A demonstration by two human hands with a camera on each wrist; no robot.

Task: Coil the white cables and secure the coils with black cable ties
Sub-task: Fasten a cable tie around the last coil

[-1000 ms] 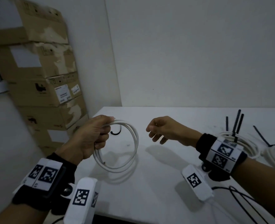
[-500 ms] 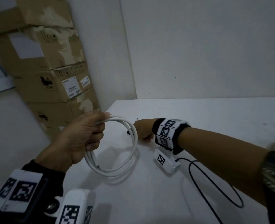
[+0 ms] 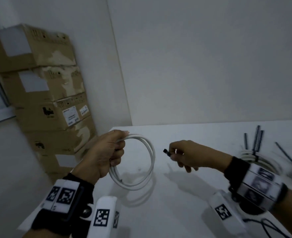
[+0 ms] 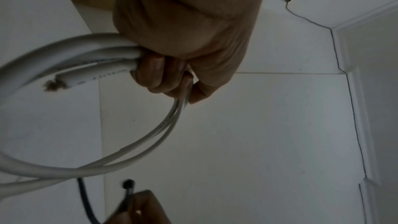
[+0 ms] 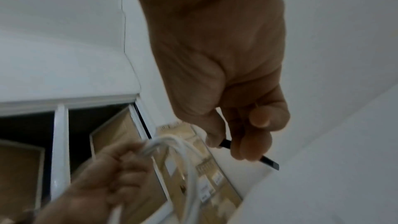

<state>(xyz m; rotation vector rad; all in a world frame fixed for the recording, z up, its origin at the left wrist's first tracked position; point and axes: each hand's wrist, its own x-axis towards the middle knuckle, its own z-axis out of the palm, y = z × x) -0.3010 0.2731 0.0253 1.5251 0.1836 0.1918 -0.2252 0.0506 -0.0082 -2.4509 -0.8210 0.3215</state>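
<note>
The left hand [image 3: 105, 152] is raised at nine o'clock above the table [image 3: 184, 194], fingers wrapped around the white cable coil [image 3: 148, 162]. At three o'clock of the coil, the right hand [image 3: 184, 155] pinches a black tie [image 3: 166, 152], probably by its head end. Finished coils [image 3: 255, 158] lie further right.

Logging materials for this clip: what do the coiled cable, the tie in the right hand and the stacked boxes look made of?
White cable coil: smooth plastic-looking jacket with printed lettering; frayed brownish strands, possibly copper, at the cut end.
Black cable tie: thin flat strip, likely matte nylon or plastic; the blur leaves this open.
Cardboard boxes: brown corrugated-looking cardboard, surface torn in patches, with white labels.
</note>
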